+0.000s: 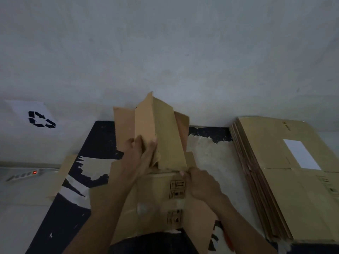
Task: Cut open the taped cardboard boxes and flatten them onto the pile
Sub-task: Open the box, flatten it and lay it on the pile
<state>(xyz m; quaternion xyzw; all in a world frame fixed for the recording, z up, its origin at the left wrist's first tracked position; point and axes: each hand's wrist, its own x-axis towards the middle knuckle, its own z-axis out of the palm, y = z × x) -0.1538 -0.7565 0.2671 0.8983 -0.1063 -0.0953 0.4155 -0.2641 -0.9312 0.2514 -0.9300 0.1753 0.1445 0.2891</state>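
Cardboard box (146, 189) lying opened on a dark, worn mat (91, 143) close in front, between both forearms, its far flaps (157, 132) standing up and folded over above the knuckles

Left hand (141, 154) up at the raised flaps, fingers (152, 149) curled round the near edge of the middle flap and gripping it, thumb side hidden behind the cardboard

Right hand (200, 184) just right of the left, lower, fingers bent and clamped on the box's right edge right where the upright flap meets the flat panel; one fingertip (182, 173) showing pale at the crease

Printed handling symbols (177, 191) on the flat panel directly left of the right knuckles, a second set nearer the body below them

Strip of clear tape (146, 208) shining across the panel under the left forearm

Pile (286, 180) of flattened boxes stacked well off to the right of the right hand, a white label (300, 154) on its top sheet, layered edges facing the mat

Loose cardboard strip (62, 176) lying left of the left forearm, partly on the mat's edge

Sheet of paper with a black recycling sign (40, 119) far to the left, beyond the fingers, on the pale floor (165, 52)

Power strip (25, 174) with a red lit switch at the far left edge, level with the right wrist

Something orange (228, 239) just showing beneath the right forearm, too hidden to tell what
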